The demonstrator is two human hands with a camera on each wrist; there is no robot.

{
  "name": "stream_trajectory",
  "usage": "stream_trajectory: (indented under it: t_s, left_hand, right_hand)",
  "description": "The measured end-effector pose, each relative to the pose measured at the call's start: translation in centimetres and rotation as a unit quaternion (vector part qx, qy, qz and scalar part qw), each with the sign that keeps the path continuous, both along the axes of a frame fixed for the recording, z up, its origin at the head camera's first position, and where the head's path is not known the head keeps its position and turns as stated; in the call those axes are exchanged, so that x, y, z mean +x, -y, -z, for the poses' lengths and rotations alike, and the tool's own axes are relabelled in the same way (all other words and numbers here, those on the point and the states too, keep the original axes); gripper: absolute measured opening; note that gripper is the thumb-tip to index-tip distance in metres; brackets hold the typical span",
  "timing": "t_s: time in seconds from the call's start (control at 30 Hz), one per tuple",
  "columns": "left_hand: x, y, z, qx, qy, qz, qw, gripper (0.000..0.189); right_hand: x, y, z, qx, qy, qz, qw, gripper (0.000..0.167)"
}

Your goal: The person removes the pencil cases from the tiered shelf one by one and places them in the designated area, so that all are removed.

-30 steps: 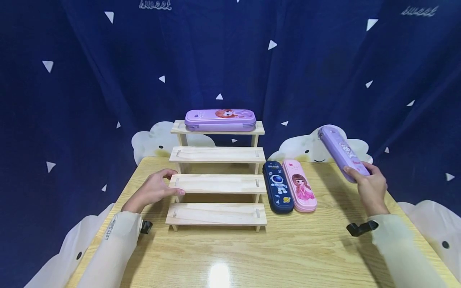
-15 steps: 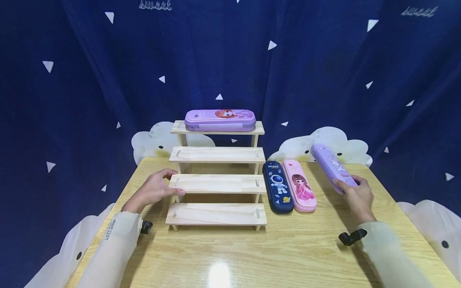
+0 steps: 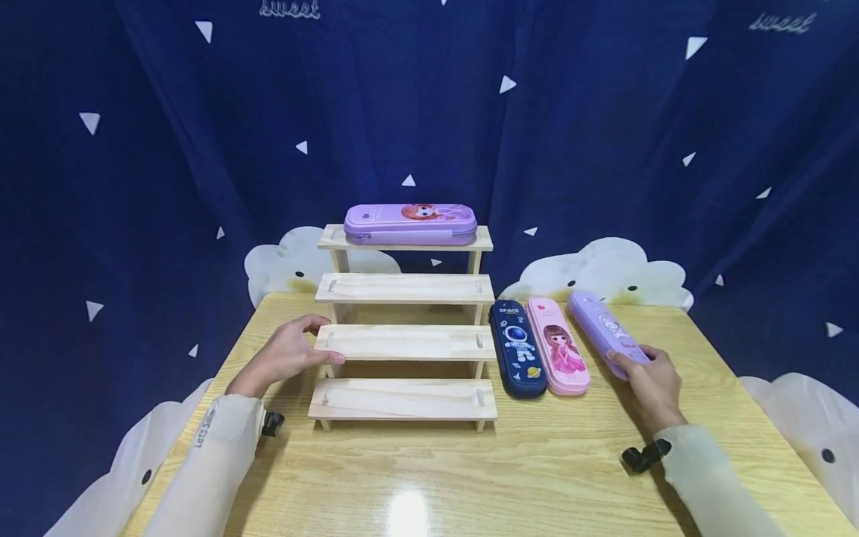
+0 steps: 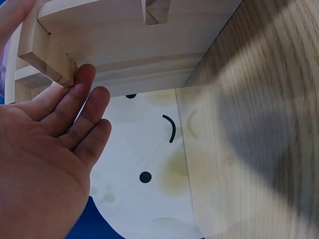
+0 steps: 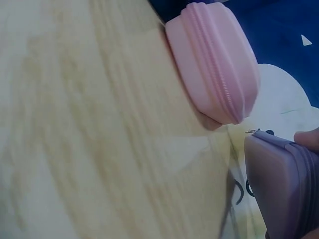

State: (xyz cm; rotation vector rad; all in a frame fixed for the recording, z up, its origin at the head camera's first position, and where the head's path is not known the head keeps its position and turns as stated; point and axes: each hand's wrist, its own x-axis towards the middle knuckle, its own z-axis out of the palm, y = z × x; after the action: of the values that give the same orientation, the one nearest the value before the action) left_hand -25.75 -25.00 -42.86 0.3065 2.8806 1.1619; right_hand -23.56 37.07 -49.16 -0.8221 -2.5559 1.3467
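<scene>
My left hand (image 3: 285, 354) holds the left end of the second-lowest board of a four-step wooden display stand (image 3: 406, 341), thumb on top. In the left wrist view its fingertips touch a wooden upright (image 4: 47, 62) of the stand. To the right, my right hand (image 3: 654, 384) grips the near end of a purple pencil case (image 3: 606, 328), thumb over the lid. That case slants low over the table, close beside a pink pencil case (image 3: 560, 347) with a doll picture. A navy astronaut pencil case (image 3: 518, 350) lies left of the pink one.
Another purple pencil case (image 3: 409, 226) lies lengthwise on the stand's top board. The stand and the cases are on a light wooden table (image 3: 557, 462). Behind it hangs a dark blue curtain (image 3: 604, 134) with white triangles and clouds.
My right hand has lowered the purple pencil case and brought it left, next to the pink one. My left hand has stayed on the stand.
</scene>
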Motion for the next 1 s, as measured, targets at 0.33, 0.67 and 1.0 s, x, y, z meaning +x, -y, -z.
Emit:
stream_trajectory:
  t_s: [0.33, 0.67, 1.0]
  left_hand:
    - [0.1, -0.1, -0.1, 0.002, 0.003, -0.001, 1.0, 0.08]
    - [0.2, 0.0, 0.0, 0.004, 0.0, -0.002, 1.0, 0.08]
    - [0.0, 0.0, -0.1, -0.003, 0.0, -0.002, 1.0, 0.082]
  right_hand:
    - [0.3, 0.9, 0.8, 0.002, -0.005, -0.017, 0.9998, 0.099]
    - [0.1, 1.8, 1.3, 0.016, -0.019, -0.048, 0.9986, 0.095]
    - [-0.2, 2.1, 1.3, 0.065, -0.039, -0.07, 0.9947, 0.094]
